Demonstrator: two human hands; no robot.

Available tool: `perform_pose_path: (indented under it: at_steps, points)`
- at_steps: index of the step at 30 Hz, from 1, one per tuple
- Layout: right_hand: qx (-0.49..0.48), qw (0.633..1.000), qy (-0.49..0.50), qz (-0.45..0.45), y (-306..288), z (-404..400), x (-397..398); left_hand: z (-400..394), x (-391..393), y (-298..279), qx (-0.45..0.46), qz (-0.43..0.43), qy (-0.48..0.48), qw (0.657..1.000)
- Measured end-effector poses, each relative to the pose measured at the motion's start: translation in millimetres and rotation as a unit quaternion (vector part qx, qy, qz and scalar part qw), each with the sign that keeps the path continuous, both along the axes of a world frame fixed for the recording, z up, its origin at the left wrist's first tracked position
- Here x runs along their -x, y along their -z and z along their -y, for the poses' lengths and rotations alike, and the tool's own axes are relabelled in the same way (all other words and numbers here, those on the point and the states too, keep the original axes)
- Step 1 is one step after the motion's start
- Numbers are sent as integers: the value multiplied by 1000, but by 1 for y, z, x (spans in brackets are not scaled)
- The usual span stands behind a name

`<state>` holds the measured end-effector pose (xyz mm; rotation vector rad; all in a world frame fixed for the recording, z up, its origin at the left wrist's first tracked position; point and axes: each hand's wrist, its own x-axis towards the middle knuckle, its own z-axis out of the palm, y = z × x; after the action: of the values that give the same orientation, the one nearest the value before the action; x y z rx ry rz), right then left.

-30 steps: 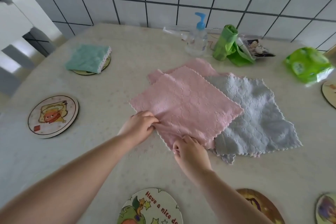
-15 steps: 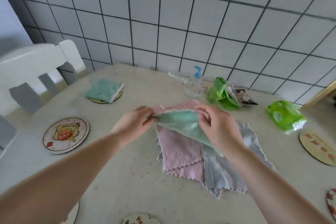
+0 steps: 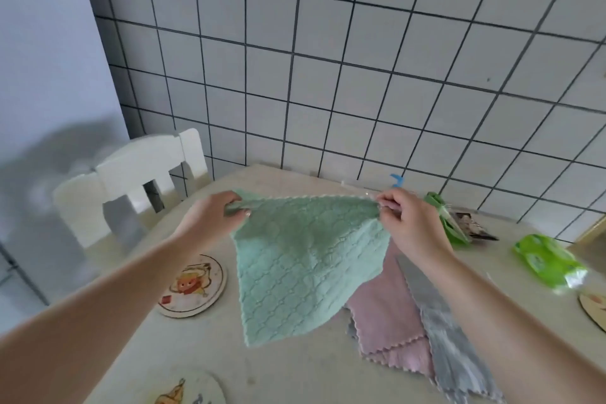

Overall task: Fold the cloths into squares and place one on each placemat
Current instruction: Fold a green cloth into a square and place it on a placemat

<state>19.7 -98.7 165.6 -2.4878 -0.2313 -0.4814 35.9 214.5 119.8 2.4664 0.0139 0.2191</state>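
Fingertips of both my left hand [image 3: 210, 220] and right hand [image 3: 410, 223] are pinching the green cloth's [image 3: 305, 266] top corners at ten and two o'clock, so it is hanging limp above the table [image 3: 295, 371], looking soft and light, best held by its corners.

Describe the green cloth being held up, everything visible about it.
The green cloth is mint, soft and quilted-looking, with a pale scalloped edge. It hangs unfolded above the table, its top edge stretched between the left hand and the right hand, each pinching a corner. Its lower corner droops, hiding part of the pink cloth.
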Motion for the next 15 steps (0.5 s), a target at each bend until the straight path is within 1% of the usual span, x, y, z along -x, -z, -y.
perform_pose_path:
  at_steps: [2,4,7,8,10,13,15]
  points:
    - [-19,999,23,-45,11,-20,-4,-26,-2,-4,54,1,-8,999]
    - [-62,996,42,-58,17,-37,-7,-49,-2,-9,123,-3,-7,992]
    - [-104,992,70,-27,18,-62,-1,-83,2,-13,253,2,6,967]
    - [-109,991,72,-14,17,-69,4,-94,6,-14,273,-2,17,962]
    - [-134,989,61,-9,18,-85,21,-112,19,-14,281,-9,43,959]
    - [-206,977,39,-39,31,-101,47,-124,43,-11,290,-8,69,954]
    - [-245,967,43,-60,52,-108,64,-129,64,3,287,-38,72,954]
